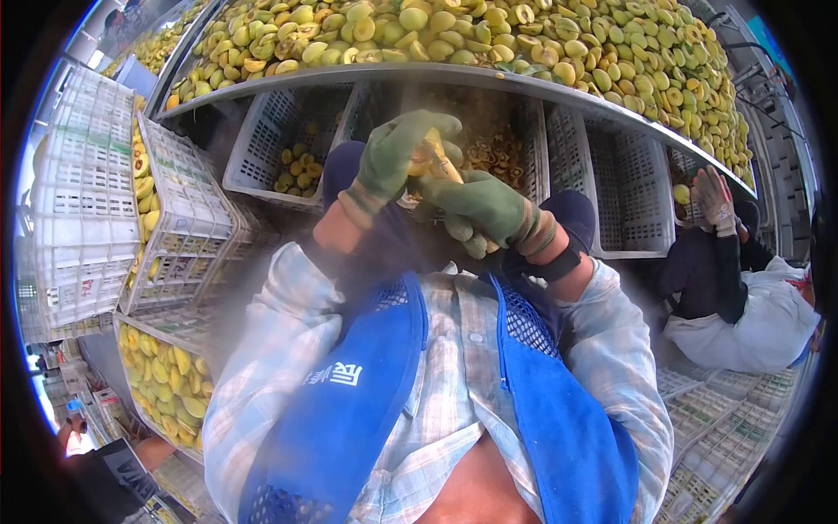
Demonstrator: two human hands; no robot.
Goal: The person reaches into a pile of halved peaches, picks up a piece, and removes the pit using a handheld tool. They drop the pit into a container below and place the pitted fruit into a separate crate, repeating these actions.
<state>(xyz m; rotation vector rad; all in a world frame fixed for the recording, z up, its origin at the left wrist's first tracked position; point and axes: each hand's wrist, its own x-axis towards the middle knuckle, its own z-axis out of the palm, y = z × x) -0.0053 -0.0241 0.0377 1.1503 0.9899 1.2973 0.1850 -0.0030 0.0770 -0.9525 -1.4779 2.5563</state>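
My left hand [393, 153], in a green glove, is closed around a yellow-green fruit [421, 160] at the middle of the view. My right hand [484, 210], gloved the same way, grips a tool with a pale wooden handle [449, 168], whose upper end touches the fruit. The tool's lower end sticks out below my right hand. Both hands are raised close together above my lap. Behind them a crate [534, 148] holds brown pits and scraps.
A metal-edged table [489, 77] heaped with halved fruit spans the top. White crates [262, 144] stand beneath it. Stacked crates [83, 201] and a fruit-filled crate [161, 384] are at left. A co-worker [751, 323] sits at right, gloved hand raised; another person is lower left.
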